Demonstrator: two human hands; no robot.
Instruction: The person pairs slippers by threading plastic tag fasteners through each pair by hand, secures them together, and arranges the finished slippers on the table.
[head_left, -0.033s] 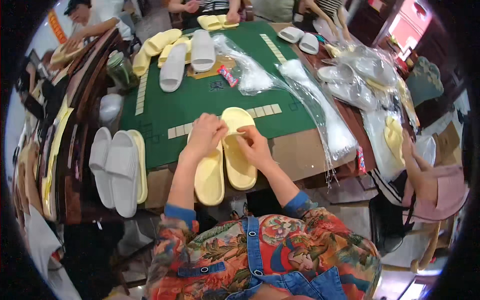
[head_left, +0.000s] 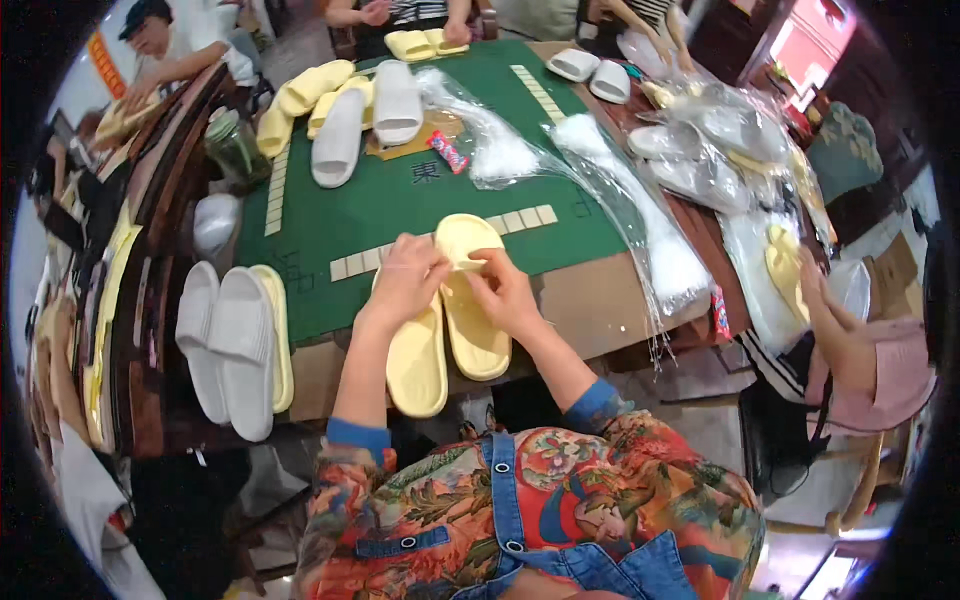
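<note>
A pair of pale yellow slippers lies side by side at the near edge of the table, toes away from me. Over the strap of the left slipper (head_left: pixel 418 365) my left hand (head_left: pixel 406 278) is closed, its fingertips pinched at the inner side of the straps. My right hand (head_left: pixel 505 292) rests against the right slipper (head_left: pixel 478 335), thumb and forefinger closed at its strap edge. A faint pale strand shows by the left fingers. Whatever is between the fingertips of either hand is too small to make out.
Grey slippers (head_left: pixel 243 350) with a yellow one behind stand at left. Farther back are more grey and yellow slippers (head_left: pixel 338 135), a candy-like wrapper (head_left: pixel 447 152) and clear bags of white strands (head_left: pixel 670 240). Bagged slippers (head_left: pixel 705 150) pile at right; co-workers sit around.
The view has shifted slightly. My hands stay at the slipper straps with little movement. At the far right, a co-worker's hands now have a clear bag beside them.
</note>
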